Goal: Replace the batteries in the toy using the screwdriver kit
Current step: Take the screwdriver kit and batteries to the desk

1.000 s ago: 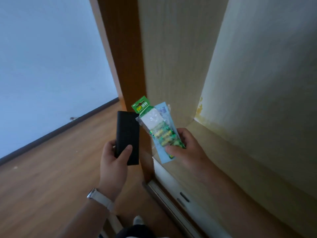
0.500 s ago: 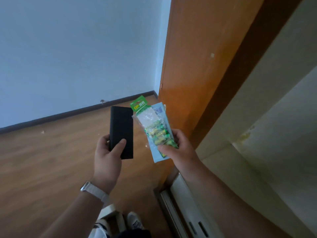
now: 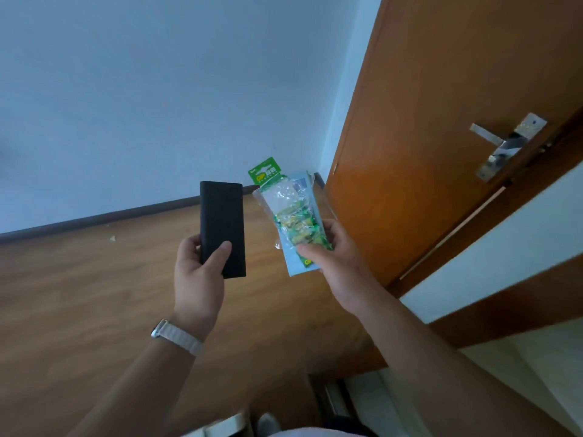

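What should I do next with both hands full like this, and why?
Probably set the battery pack down first. Your left hand grips the black case and your right hand holds the battery pack, so neither is free to open the case. No toy or tabletop is in view, only floor and a door.

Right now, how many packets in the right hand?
2. A green battery pack in front, and a pale blue packet directly behind it, both pinched in the right hand. More could be hidden behind.
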